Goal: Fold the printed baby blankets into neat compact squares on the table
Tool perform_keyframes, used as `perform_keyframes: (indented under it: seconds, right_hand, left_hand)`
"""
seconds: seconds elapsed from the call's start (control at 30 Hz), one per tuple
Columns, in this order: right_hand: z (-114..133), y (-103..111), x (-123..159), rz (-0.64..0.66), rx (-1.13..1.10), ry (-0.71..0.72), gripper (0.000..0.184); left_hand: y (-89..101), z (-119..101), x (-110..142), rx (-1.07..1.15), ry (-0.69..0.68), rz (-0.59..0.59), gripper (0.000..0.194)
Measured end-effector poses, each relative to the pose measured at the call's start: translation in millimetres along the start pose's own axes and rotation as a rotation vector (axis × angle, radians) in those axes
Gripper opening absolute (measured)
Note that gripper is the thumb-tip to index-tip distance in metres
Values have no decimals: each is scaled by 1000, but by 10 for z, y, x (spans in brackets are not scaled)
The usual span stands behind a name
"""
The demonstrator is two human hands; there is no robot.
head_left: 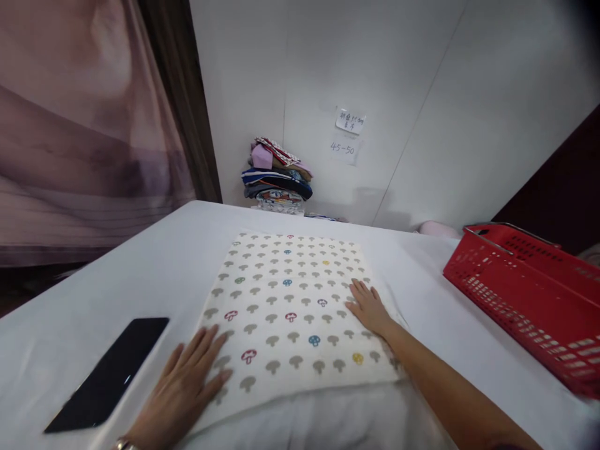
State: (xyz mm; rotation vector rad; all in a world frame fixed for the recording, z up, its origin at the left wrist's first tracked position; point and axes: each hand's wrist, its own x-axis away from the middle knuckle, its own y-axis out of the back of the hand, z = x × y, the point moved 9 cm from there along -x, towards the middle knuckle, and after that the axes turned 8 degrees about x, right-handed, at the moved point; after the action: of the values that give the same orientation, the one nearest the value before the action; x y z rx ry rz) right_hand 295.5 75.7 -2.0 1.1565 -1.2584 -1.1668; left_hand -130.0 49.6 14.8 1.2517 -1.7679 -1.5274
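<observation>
A cream cloth point(300, 312) printed with grey and coloured mushrooms lies spread on the white-covered table point(159, 262). My left hand point(187, 384) rests flat at its near left edge, fingers stretched out. On the right side of the cloth, my right hand point(369, 307) lies palm down with its fingers spread. Neither hand grips anything. The cloth looks mostly smooth, and its near edge meets plain white fabric close to me.
A black flat slab like a phone point(110, 375) lies left of my left hand. At the right stands a red plastic basket point(515, 294) with a metal handle. Folded fabrics point(276, 175) are stacked by the wall, below paper notes point(344, 149). A pink curtain point(84, 137) hangs at left.
</observation>
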Motion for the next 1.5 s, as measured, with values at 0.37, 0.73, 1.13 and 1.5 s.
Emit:
perform_keyframes:
  seconds: [0.37,0.73,1.13,1.5]
  right_hand:
    - [-350,249,472,-157,-319,-153,54]
    - [-610,417,1887,-588,-493,-74,32]
    - [894,402,1613,-346,-282,448,27]
    - [793,347,1496,-212,-396,270,29]
  left_hand:
    - [260,-250,280,105,-9,-58,55]
    - [328,-542,597,138,-164,-110,39]
    - [73,-1408,189,166,-404,-36,27]
    - [116,-1413,111,285,-376,-67,29]
